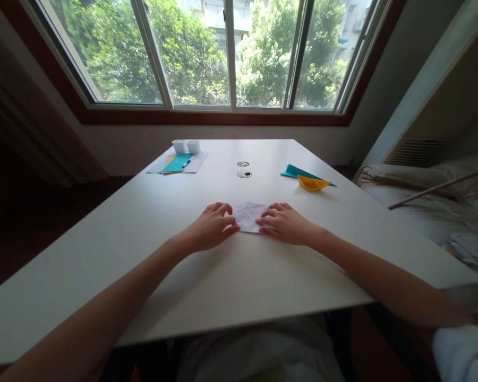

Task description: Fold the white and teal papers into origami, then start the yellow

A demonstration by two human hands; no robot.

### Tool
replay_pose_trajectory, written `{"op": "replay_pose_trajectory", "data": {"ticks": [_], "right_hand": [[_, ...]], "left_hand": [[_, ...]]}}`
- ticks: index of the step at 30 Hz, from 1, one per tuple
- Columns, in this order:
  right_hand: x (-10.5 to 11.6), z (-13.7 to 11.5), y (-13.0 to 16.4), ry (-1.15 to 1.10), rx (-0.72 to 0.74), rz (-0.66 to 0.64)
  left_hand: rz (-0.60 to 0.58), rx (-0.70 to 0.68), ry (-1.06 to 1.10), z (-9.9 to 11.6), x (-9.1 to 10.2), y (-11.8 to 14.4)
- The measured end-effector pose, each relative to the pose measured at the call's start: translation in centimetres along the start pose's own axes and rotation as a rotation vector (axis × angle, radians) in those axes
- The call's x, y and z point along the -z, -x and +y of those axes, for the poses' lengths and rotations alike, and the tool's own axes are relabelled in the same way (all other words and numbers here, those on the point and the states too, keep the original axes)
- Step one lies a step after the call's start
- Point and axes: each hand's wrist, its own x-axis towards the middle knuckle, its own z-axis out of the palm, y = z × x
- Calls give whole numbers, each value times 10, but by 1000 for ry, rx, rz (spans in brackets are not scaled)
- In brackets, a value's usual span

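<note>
You had a folded white paper lying flat near the middle of the table, directly in front of you. It looked thin, light and limp, already creased, so it would likely have slid easily on the smooth top and bent or torn under a careless pull; the side edges and corners, where your fingertips sat, seemed the sensible places to hold it down or lift it.

Your left hand lay palm down at the paper's left edge, fingers loosely spread and gently curled, their tips pressing on the sheet rather than gripping it. Your right hand mirrored it at the right edge, also flat and relaxed, fingertips touching the paper, nothing clasped in it.

Farther off to the right lay a folded yellow paper on a teal one. To the far left sat a stack of sheets with a pen.
</note>
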Motion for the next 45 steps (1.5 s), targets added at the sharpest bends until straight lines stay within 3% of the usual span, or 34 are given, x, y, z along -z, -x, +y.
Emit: {"op": "replay_pose_trajectory", "data": {"ticks": [4,7,15,21,25,31,35,39,45], "right_hand": [[-7,14,-2,-84,-43,-1],[-13,22,-2,-146,1,7],[-15,29,-2,-241,94,-15],[-13,29,-3,-289,74,-47],[-10,25,-3,-284,50,-62],[-10,15,-4,-202,-110,-67],[-14,26,-2,-195,-225,-70],[-16,41,0,-259,-229,-62],[-16,52,1,-296,-258,-65]], "left_hand": [[-123,-181,214,17,3,3],[-170,-224,238,28,2,4],[-94,-41,149,23,-16,-5],[-304,24,120,7,-15,-12],[-349,73,100,0,-14,-16],[-299,133,62,4,-22,-15],[-235,245,55,14,-27,-12],[-180,300,24,24,-27,-7],[-67,175,-87,50,-20,4]]}}
